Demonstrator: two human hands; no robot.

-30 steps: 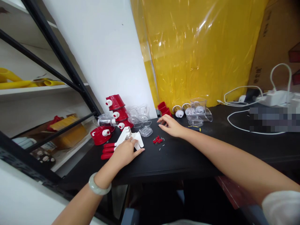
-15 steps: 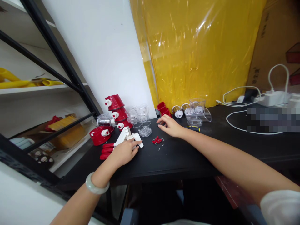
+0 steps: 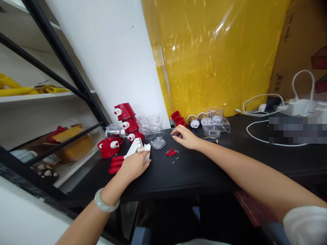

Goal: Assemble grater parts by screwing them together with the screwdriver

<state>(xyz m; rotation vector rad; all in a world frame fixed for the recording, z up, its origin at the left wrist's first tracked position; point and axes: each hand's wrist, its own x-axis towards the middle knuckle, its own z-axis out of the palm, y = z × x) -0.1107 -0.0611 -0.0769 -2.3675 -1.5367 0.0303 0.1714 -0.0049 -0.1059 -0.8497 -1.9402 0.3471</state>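
My left hand [image 3: 135, 165] bends over a white plastic part [image 3: 146, 154], fingers on top and thumb along its near right edge. It lies alongside several white parts with red handles [image 3: 116, 164], partly hidden by the hand. My right hand [image 3: 187, 137] rests on the black table with its fingers curved and apart, and nothing shows in them. Just in front of that hand is a small heap of red pieces [image 3: 171, 152], with several small metal pins or screws scattered around it. A clear plastic lid-like piece [image 3: 158, 143] sits between the hands.
Stacked red bases [image 3: 130, 123] and a single red base [image 3: 109, 147] stand at the left. Clear containers [image 3: 217, 124], metal drums [image 3: 193, 121] and red hoppers [image 3: 178, 118] line the back. A yellow-tipped screwdriver [image 3: 211, 140] lies near my right forearm; white cables [image 3: 258, 137] run farther right.
The white part under my left hand has swung left, from jutting out to the right to lying beside the others. My left hand has shifted slightly with it; the right stays put.
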